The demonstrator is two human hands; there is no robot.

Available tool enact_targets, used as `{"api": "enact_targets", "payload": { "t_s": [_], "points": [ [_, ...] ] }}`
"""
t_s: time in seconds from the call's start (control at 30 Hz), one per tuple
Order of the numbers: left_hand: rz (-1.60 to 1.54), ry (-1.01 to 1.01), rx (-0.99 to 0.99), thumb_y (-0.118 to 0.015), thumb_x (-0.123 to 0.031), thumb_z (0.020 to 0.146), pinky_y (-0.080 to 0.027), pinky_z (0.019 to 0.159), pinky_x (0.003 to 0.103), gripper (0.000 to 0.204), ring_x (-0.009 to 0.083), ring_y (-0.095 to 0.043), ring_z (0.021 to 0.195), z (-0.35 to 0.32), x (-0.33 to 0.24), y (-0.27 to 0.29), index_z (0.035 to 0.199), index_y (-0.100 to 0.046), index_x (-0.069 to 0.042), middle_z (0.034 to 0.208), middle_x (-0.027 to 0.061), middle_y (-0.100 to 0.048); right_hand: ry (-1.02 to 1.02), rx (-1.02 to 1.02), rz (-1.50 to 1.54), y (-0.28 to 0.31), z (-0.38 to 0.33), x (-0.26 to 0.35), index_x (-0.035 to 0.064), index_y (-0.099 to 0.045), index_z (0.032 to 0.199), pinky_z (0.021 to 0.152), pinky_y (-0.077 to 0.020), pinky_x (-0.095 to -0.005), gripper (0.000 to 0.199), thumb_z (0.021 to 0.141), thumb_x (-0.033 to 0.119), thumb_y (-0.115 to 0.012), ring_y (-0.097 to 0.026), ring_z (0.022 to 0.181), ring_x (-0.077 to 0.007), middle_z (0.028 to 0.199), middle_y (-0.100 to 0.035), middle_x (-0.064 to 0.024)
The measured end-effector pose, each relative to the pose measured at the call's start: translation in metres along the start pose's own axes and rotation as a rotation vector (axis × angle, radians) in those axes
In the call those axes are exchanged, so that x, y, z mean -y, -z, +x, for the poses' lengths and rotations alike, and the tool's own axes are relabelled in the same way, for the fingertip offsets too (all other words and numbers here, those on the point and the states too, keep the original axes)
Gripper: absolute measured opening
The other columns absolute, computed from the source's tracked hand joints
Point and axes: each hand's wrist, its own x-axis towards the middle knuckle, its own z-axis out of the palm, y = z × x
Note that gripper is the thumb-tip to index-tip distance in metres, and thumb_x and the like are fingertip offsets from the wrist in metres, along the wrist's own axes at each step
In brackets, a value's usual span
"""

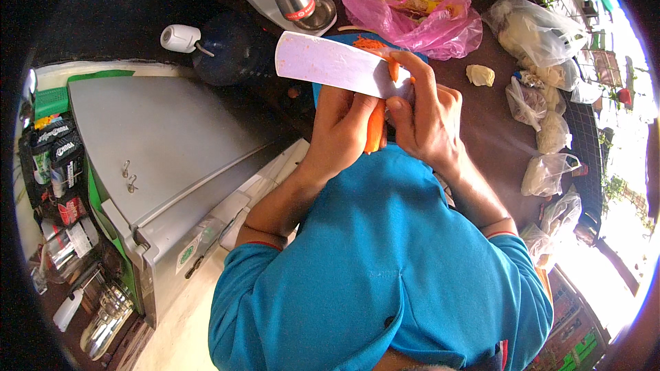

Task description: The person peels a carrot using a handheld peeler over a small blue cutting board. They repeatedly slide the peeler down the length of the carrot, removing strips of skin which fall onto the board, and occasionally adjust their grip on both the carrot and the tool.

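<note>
While a broad blade rests against the root, each line below takes one part of the scene.

Carrot: an orange carrot (375, 127) is held upright at chest height above the blue board (344, 40), between the two hands and close to the blue shirt (385, 261); only a narrow strip of it shows between the fingers.

Left hand: the left hand (342, 130) wraps the carrot from the left, fingers curled tight together round its lower length.

Right hand: the right hand (426, 113) closes on the handle end of the cleaver (333, 64), fingers pressed together, thumb tip set against the carrot near the blade.

Cleaver: wide, pale, flat blade pointing left, its edge at the carrot's upper part; orange scraps (371, 43) lie on the board beyond.

Handling: judged stiff, light and firm, likely slick where peeled; the tapered shape can twist in a loose grip.

Where to hold: best gripped round the thicker unpeeled part, well below the edge, fingertips kept behind the blade's path.

Surroundings: a pink bag (419, 7) and clear bags (543, 34) of food sit on the dark counter (481, 130); a steel chest (172, 144) stands to the left.
</note>
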Motion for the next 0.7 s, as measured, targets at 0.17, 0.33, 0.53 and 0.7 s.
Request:
{"api": "enact_targets", "payload": {
  "t_s": [0.17,0.33,0.53,0.7],
  "points": [
    [-0.089,0.210,0.009,-0.046,-0.011,0.100,-0.047,0.073,0.024,0.024,0.0075,-0.055,0.084,-0.001,-0.002,0.002,0.122,-0.049,-0.002,0.104,0.0063,-0.057,-0.028,0.000,0.003,-0.003,0.000,-0.003,0.0116,-0.049,0.121,0.050,-0.0506,-0.0430,0.045,0.082,0.025,-0.067,-0.063,0.055,-0.0354,0.065,-0.062,-0.0143],
    [-0.045,0.104,0.001,-0.045,-0.010,0.100,-0.047,0.072,0.023,0.027,0.0080,-0.054,0.085,0.004,0.017,0.005,0.125,-0.046,-0.002,0.103,0.0062,-0.057,-0.048,-0.025,-0.030,-0.012,0.001,-0.010,0.0102,-0.050,0.119,0.052,-0.0505,-0.0462,0.042,0.082,0.023,-0.066,-0.063,0.056,-0.0382,0.067,-0.064,-0.0168],
    [-0.027,0.049,-0.005,-0.046,-0.009,0.099,-0.048,0.071,0.024,0.030,0.0095,-0.057,0.085,0.014,0.039,0.011,0.128,-0.042,-0.003,0.102,0.0085,-0.059,-0.097,-0.017,0.065,-0.028,-0.004,-0.029,0.0093,-0.050,0.119,0.058,-0.0505,-0.0494,0.036,0.086,0.019,-0.060,-0.065,0.066,-0.0410,0.075,-0.066,-0.0185],
    [-0.003,0.286,-0.011,-0.046,-0.012,0.099,-0.049,0.053,0.024,0.027,0.0112,-0.060,0.066,0.008,0.059,0.029,0.125,-0.042,-0.004,0.089,0.0100,-0.061,-0.297,0.071,0.146,-0.037,-0.017,-0.048,0.0086,-0.047,0.123,0.063,-0.0507,-0.0500,0.034,0.091,0.019,-0.054,-0.065,0.073,-0.0425,0.082,-0.066,-0.0218]
  ]
}}
